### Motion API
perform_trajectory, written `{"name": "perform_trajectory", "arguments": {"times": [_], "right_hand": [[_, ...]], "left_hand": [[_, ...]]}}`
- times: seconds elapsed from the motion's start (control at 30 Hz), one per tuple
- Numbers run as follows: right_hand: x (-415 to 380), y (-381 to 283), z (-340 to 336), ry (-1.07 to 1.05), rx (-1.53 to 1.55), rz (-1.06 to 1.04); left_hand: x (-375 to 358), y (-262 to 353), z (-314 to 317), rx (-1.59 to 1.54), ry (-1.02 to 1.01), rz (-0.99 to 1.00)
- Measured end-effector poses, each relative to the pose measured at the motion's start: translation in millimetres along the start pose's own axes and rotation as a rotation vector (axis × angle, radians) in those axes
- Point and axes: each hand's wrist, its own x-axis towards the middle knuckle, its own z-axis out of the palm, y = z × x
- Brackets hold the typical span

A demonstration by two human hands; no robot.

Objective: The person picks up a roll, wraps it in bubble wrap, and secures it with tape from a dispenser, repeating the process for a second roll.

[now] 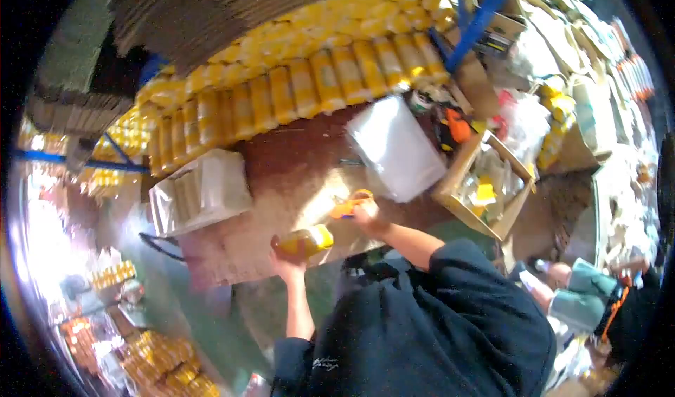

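Gripping a yellow bottle [304, 242] with the left hand [285, 262], fingers curled around its lower end, keeping it lying nearly sideways just above the near edge of the brown table [295, 179]

Pinching an orange tape dispenser [349, 204] with the right hand [368, 218], fingers clenched on its handle, holding it just beside the bottle's cap end and low over the tabletop

Wearing dark blue sleeves [450, 256], pushed up on the left forearm, filling the lower middle of the view

Lying flat just beyond the dispenser, a stack of clear plastic bags [397, 147], tilted toward the right side of the table

Sitting to the left of the hands, a pale carton [200, 193] wrapped in plastic, close to the table's left edge

Standing at the right corner of the table, an open cardboard box [485, 190] holding small yellow and clear items, too blurred to name

Running in long rows across the far side of the table, many yellow bottles in shrink-wrapped packs [309, 81], stacked in tiers below a pile of flattened cardboard [225, 10]

Crouching at the lower right, another person in a teal top [587, 295], well apart from the table
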Motion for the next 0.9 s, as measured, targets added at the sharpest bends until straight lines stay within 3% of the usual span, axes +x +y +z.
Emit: {"name": "perform_trajectory", "arguments": {"times": [0.1, 0.13, 0.17, 0.2, 0.23, 0.27, 0.37, 0.43, 0.5, 0.53, 0.57, 0.63, 0.7, 0.73, 0.8, 0.83, 0.9], "right_hand": [[-9.6, 14.8, -22.0, -0.145, -0.780, -0.361], [-4.2, -1.7, -19.7, -0.233, -0.802, -0.338], [7.1, -31.0, -21.4, -0.326, -0.829, -0.314], [27.7, -55.1, 0.8, -0.754, -0.829, 0.181], [31.0, -71.4, 4.1, -0.835, -0.602, 0.021], [29.2, -81.0, 11.6, -0.932, -0.434, 0.022], [23.3, -84.9, 53.3, -1.242, 0.140, 0.195], [48.0, -107.4, 57.3, -1.124, 0.243, 0.530], [63.0, -104.3, 78.6, -0.975, 0.293, 0.750], [53.2, -59.6, 107.1, -0.820, 0.448, 0.676], [106.0, -121.1, 113.0, -0.709, 0.743, 0.728], [154.5, -50.6, 153.8, -0.759, 0.383, 0.650], [222.2, -37.7, 192.1, -0.517, 0.432, 0.781], [271.5, -53.2, 206.0, -0.557, 0.299, 0.731], [342.2, -55.7, 249.9, -0.419, 0.007, 0.650], [367.3, -41.8, 273.1, -0.307, -0.119, 0.513], [409.2, -29.2, 316.7, -0.293, -0.091, 0.560]], "left_hand": [[-9.5, -1.4, -38.0, -0.142, 0.056, 0.027], [-10.7, 4.8, -52.8, -0.158, -0.012, -0.047], [-6.9, -32.5, -48.3, -0.350, -0.028, -0.046], [-0.2, -27.8, -63.8, -0.425, -0.142, -0.110], [5.6, -15.9, -79.0, -0.505, -0.257, -0.174], [14.6, -9.5, -84.8, -0.545, -0.321, -0.175], [51.5, 19.1, -104.8, -0.739, -0.585, -0.280], [90.9, 24.5, -114.7, -0.954, -0.686, -0.415], [136.9, 13.8, -113.5, -1.070, -0.575, -0.553], [161.5, 2.6, -113.1, -1.127, -0.515, -0.617], [187.8, -20.6, -113.3, -0.973, -0.408, -0.480], [243.5, -92.5, -114.2, -0.657, -0.192, -0.226], [306.5, -156.8, -115.7, -0.624, 0.081, -0.104], [334.2, -169.3, -125.9, -0.456, 0.134, -0.054], [385.7, -188.8, -149.7, -0.110, 0.230, 0.033], [411.5, -196.2, -159.7, 0.006, 0.140, 0.044], [446.7, -217.4, -173.6, 0.232, -0.060, 0.062]]}}
